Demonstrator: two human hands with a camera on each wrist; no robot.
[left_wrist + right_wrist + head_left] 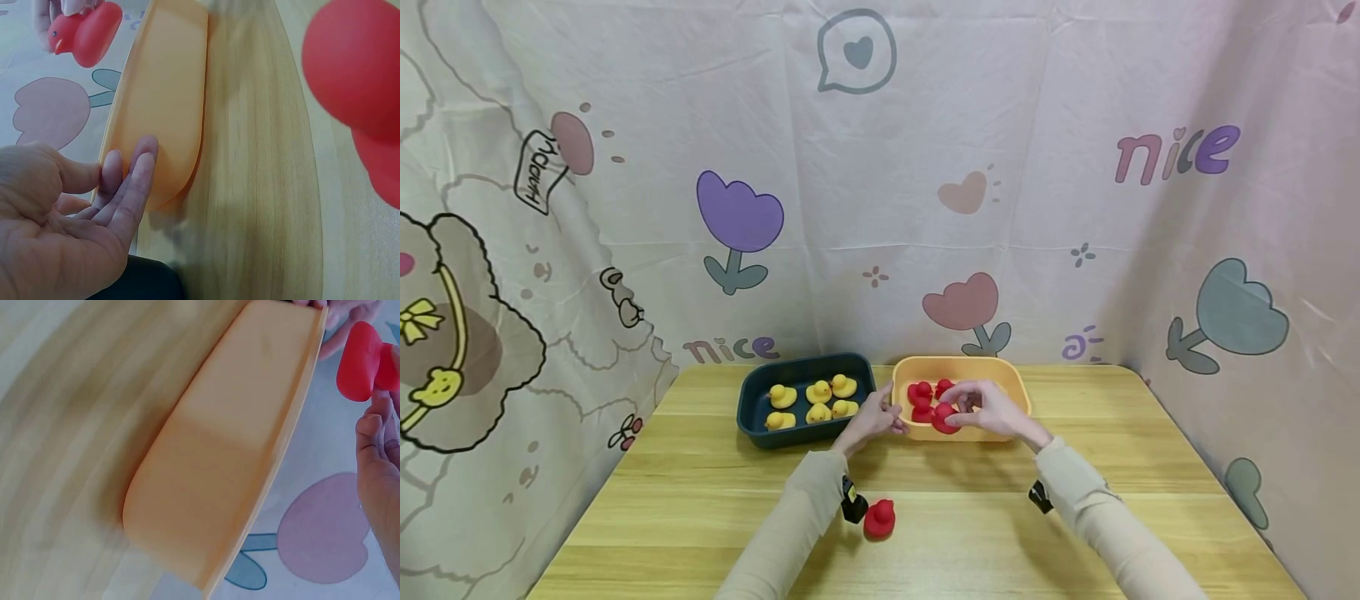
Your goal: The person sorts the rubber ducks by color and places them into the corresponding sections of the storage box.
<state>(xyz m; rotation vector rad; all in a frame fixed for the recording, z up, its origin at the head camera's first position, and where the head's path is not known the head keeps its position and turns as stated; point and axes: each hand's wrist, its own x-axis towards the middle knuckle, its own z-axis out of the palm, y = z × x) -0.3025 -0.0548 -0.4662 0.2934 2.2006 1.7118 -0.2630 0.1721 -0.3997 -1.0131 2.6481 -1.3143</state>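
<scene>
Red rubber duck (945, 417) pinched in my right hand (992, 408) above the orange plastic bin (1011, 383); left hand (874, 419), fingers straight, steadies its wall. Best lowered before releasing, clear of ducks inside.

Bright, even light; soft shadows; wrist views blurred close up.

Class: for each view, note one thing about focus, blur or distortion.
Head view: sharp, evenly lit, wide-angle bending of the wooden table. Left wrist view: the loose red rubber duck looms large and soft at the right edge. Right wrist view: the orange plastic tub looks curved, wood grain smeared.
</scene>
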